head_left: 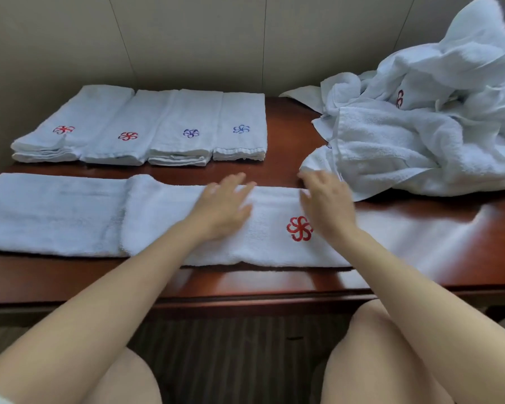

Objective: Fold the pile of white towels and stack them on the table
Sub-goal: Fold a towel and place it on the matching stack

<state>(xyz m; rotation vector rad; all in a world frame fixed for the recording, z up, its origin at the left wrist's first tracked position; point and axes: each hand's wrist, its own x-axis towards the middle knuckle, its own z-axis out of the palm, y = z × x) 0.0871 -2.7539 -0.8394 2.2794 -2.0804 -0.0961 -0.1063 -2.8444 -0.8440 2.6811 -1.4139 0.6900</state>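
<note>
A long white towel (164, 217) is laid on the tabletop (274, 281). It is pressed flat by the left hand (222, 208) and right hand (327, 205); nothing is held in either open grip.

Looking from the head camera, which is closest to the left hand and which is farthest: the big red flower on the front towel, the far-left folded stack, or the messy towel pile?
From the left hand:
1. Big red flower, just right of it on the front towel.
2. Messy towel pile, right and back.
3. Far-left folded stack, back left, though not much farther than the pile.
</note>
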